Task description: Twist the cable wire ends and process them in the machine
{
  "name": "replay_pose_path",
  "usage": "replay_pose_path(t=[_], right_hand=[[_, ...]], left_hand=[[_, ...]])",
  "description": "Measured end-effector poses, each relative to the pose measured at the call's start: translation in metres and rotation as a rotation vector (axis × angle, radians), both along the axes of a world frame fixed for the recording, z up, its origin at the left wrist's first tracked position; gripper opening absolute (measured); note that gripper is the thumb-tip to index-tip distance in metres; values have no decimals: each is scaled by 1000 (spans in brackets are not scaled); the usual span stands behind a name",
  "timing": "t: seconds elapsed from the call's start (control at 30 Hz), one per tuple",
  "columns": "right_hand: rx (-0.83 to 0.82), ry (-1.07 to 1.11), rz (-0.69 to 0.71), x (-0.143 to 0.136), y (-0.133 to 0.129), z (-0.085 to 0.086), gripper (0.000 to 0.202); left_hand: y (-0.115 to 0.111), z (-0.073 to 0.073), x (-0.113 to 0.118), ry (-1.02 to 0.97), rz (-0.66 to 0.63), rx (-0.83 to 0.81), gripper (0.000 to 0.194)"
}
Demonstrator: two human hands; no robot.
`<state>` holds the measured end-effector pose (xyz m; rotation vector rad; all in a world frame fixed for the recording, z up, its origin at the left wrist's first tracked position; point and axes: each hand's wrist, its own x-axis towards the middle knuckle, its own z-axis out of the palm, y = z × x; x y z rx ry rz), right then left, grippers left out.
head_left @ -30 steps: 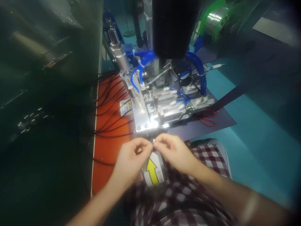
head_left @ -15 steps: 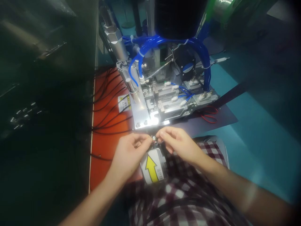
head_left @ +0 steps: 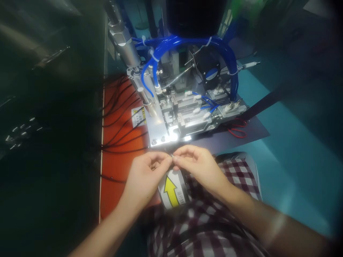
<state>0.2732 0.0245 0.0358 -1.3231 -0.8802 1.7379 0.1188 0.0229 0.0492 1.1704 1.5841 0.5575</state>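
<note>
Watching remotely, I have my left hand [head_left: 147, 175] and right hand [head_left: 202, 167] pinched narrow, thumbs and forefingers meeting on a small shiny piece [head_left: 172, 155], too tiny to identify, just off the near edge of the machine [head_left: 184, 119], near the yellow arrow [head_left: 170, 192].

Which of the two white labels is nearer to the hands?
The yellow-arrow label, just below the left hand and right hand; the warning label, with its small triangle, lies farther up and left.

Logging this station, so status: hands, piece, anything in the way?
Left hand, right hand: both pinching, close together. Small shiny piece between them, mostly hidden. Metal machine just beyond.
</note>
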Motion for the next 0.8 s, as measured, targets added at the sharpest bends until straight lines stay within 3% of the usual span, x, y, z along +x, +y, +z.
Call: replay_pose_path(t=[0.37, 0.6, 0.8], right_hand=[[115, -96, 37, 4, -2, -5, 22], [378, -484, 201, 3, -6, -5, 30], [517, -422, 228, 3, -3, -13, 27]], left_hand=[[-2, -2, 2, -39, 26, -19, 30], [-2, 2, 1, -20, -1, 5, 30], [1, 4, 0, -60, -19, -41, 29]])
